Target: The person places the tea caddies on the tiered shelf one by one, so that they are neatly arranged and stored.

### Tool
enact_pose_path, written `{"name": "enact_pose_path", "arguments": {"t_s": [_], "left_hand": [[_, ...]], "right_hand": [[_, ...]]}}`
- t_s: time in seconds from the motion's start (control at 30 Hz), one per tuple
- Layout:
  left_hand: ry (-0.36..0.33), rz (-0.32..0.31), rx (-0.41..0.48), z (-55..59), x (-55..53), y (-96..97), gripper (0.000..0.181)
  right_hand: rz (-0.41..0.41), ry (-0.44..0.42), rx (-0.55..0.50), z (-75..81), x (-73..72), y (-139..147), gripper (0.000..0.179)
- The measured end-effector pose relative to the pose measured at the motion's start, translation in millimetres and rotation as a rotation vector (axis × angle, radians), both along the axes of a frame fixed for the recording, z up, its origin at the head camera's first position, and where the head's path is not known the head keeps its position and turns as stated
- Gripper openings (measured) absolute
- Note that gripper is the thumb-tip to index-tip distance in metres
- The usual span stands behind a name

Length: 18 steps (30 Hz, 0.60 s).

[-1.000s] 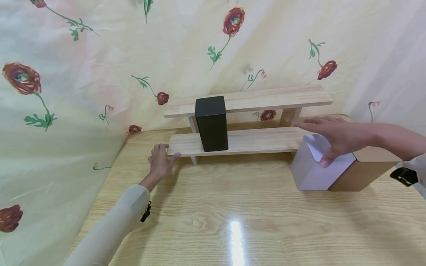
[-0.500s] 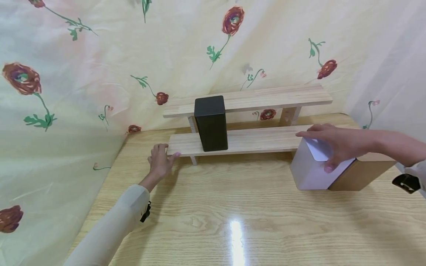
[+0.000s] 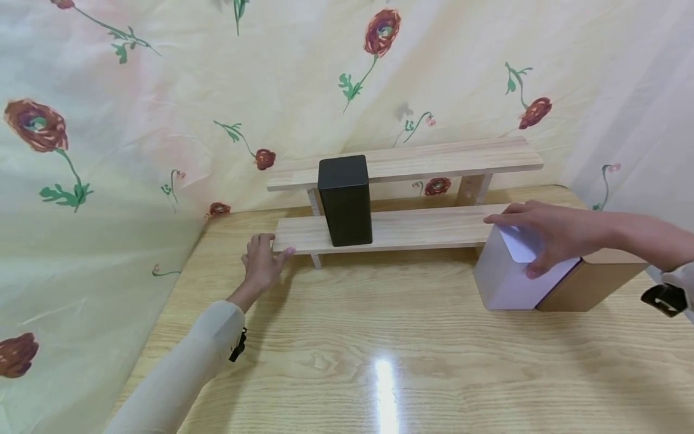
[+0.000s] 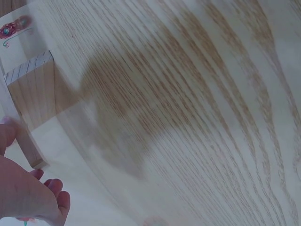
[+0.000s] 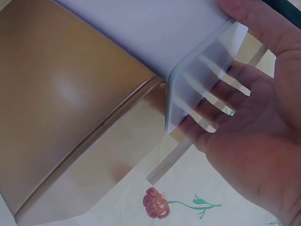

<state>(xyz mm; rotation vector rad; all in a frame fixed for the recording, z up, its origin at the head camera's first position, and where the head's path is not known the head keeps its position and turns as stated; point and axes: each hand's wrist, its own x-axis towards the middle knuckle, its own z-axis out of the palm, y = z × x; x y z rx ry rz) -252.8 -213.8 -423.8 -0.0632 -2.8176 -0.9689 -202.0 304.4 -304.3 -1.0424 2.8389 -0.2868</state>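
Note:
A two-tier wooden shelf (image 3: 423, 228) stands against the patterned cloth. My left hand (image 3: 261, 264) grips the left end of its lower board, thumb over the front edge; the left wrist view shows that hand (image 4: 28, 193) at the board's tip. On the lower board stands a black box (image 3: 349, 211), upright. At right my right hand (image 3: 566, 232) spans the top of a white box (image 3: 509, 286), thumb on the near face. In the right wrist view the fingers (image 5: 228, 96) lie along the far side of its top. A brown box (image 3: 591, 286) stands tight beside it.
The upper board (image 3: 455, 160) of the shelf runs above and behind the lower one. Cloth printed with red flowers (image 3: 162, 108) encloses the back and sides. The boxes at right rest on the wood-grain tabletop (image 3: 325, 337), near the shelf's right end.
My right hand has come down from above the white box to its top, thumb and fingers now against it. My left hand, the shelf and the boxes stay where they were.

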Motion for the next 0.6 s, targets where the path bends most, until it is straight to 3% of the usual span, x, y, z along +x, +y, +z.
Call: {"name": "enact_pose_path", "arguments": {"t_s": [0.33,0.47,0.6], "left_hand": [[-0.007,0.002,0.003,0.4,0.0,-0.3,0.064],[-0.001,-0.003,0.003,0.0,0.4,-0.3,0.064],[0.002,-0.004,0.002,0.1,0.9,0.0,0.064]], "right_hand": [[0.041,0.074,-0.015,0.0,-1.7,1,0.095],[0.042,0.090,0.004,6.7,-0.3,-5,0.095],[0.002,0.052,0.006,17.6,2.1,-10,0.096]]}}
